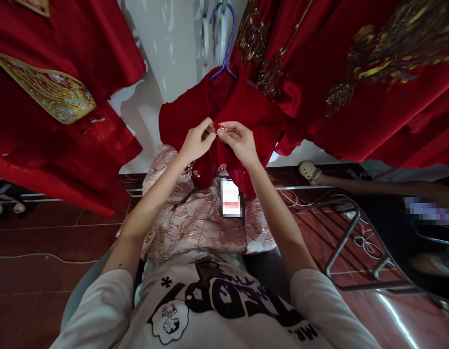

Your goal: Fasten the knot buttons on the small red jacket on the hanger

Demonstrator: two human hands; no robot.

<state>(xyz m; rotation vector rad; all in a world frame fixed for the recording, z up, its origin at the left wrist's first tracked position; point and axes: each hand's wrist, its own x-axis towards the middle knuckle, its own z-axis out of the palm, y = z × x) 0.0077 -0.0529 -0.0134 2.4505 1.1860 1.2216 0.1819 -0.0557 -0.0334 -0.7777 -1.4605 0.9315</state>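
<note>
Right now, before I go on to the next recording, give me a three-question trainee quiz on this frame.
1. True or false: both hands, left hand and right hand, pinch the front of the red jacket.
2. What does the jacket hang from? A) purple hanger B) chair C) floor hook
3. What hangs below the jacket?

Key: 1 true. 2 A, the hanger. 3 the pink skirt, with a tag.

White wall, dark red tiled floor, metal rack on rt
</note>
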